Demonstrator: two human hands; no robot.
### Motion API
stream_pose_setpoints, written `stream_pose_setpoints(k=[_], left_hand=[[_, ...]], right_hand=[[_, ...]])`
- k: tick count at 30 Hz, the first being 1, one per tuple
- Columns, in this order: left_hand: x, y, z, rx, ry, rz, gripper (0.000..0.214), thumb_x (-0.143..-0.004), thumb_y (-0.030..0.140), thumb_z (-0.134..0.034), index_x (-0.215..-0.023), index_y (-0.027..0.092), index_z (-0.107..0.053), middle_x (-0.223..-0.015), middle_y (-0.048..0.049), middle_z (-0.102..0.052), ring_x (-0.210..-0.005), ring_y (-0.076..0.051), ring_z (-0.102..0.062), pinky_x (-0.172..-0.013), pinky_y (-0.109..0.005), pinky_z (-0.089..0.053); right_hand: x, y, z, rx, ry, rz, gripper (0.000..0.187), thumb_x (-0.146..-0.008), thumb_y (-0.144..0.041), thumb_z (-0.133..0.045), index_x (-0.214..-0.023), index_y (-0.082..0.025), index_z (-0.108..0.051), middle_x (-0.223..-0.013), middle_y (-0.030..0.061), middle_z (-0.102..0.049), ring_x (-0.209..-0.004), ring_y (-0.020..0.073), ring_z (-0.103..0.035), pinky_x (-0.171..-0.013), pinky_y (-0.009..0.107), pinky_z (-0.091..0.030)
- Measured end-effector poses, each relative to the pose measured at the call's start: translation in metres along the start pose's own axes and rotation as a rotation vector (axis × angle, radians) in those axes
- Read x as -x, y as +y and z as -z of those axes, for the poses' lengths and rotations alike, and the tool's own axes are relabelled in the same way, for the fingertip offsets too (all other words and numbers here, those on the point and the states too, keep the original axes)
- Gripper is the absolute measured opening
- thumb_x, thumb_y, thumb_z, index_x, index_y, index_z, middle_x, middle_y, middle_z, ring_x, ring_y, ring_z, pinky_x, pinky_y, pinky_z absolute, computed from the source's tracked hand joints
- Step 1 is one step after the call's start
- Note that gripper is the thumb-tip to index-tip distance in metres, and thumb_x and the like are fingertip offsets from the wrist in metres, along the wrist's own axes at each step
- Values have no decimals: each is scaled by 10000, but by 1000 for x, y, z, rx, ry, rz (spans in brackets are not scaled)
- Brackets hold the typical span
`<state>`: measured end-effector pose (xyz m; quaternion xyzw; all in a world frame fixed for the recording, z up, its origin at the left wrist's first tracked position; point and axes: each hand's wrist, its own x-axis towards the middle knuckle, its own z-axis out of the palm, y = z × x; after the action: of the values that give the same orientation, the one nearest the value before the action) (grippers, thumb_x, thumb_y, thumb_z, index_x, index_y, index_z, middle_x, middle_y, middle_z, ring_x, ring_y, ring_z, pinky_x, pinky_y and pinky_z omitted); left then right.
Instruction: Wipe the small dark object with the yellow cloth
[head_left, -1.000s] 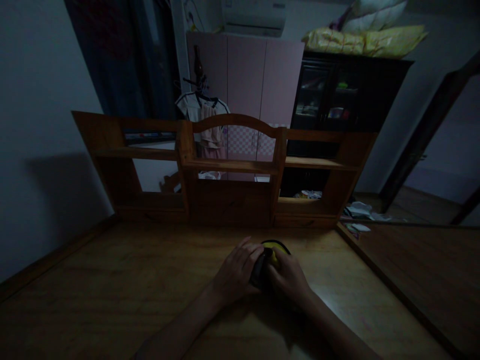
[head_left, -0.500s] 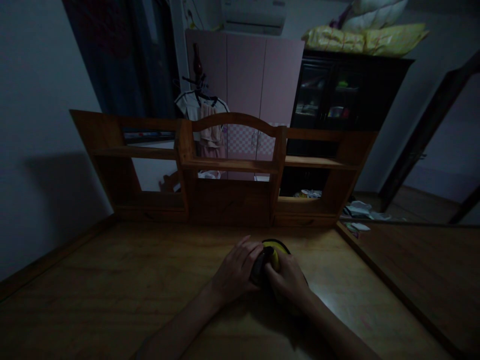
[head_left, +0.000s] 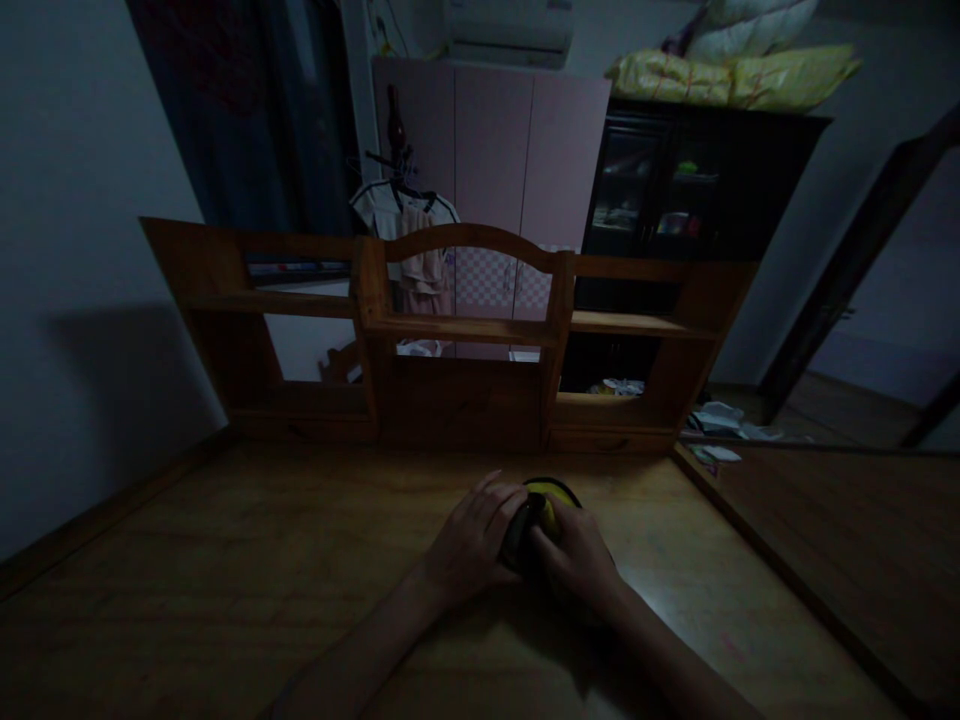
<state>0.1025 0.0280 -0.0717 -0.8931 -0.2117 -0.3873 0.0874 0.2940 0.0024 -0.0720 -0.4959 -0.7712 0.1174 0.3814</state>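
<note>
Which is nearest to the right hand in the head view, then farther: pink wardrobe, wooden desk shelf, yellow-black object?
1. yellow-black object, gripped under the right hand.
2. wooden desk shelf, just behind it.
3. pink wardrobe, far behind the shelf.

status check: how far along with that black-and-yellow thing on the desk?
Done: the black-and-yellow object sits on the desk, in front of the shelf unit. In hand: the left hand and right hand both clasp it from either side. Left: no part of it lies separate on the desk; dim light hides finer detail.
</note>
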Motion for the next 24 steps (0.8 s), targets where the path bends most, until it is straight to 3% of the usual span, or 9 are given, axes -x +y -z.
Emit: stream_pose_setpoints(k=[8,24], left_hand=[[-2,1,2,-3,-8,-5,777,-764,539,-606,-1349,110,-328,-1225,-170,-538,-1189,-292,-492,-1077,-559,-330],[-2,-1,2,-37,-38,12,820,-718,516,-671,-1340,88,-350,-1230,-164,-536,-1183,-280,-490,-1096,-537,-318]], right_hand=[[0,9,-4,46,29,-54,156,-779,-250,-588,-911,-167,-597,-736,32,-643,-643,180,-577,-586,249,-383],[1,10,-5,48,16,-35,209,-813,-221,-531,-1013,-173,-568,-806,53,-651,-715,199,-602,-627,261,-411]])
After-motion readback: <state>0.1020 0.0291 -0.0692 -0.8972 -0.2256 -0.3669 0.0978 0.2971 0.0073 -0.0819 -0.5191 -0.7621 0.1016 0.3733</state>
